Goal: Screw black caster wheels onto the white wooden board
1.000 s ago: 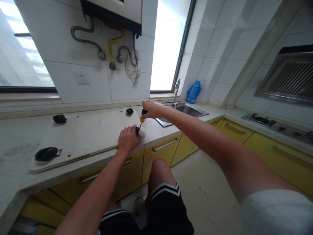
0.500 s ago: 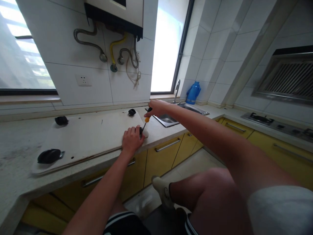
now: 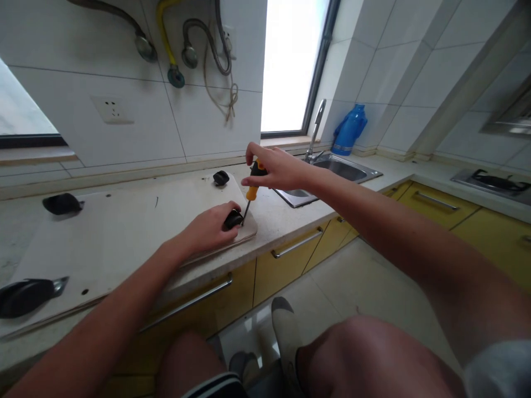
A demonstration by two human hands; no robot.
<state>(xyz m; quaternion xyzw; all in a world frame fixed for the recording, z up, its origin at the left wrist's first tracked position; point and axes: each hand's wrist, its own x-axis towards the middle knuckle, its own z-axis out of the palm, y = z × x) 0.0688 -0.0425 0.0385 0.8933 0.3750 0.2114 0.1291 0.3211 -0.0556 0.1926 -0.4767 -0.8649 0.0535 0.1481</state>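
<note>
The right hand (image 3: 274, 168) curls its grip round a yellow-and-black screwdriver (image 3: 251, 193), its slim metal shaft (image 3: 246, 211) slanting to the rounded black fitting (image 3: 233, 220) that the left hand (image 3: 211, 225) pinches near one curved corner of the smooth white board (image 3: 124, 226) on the mottled worktop (image 3: 274, 221).
</note>
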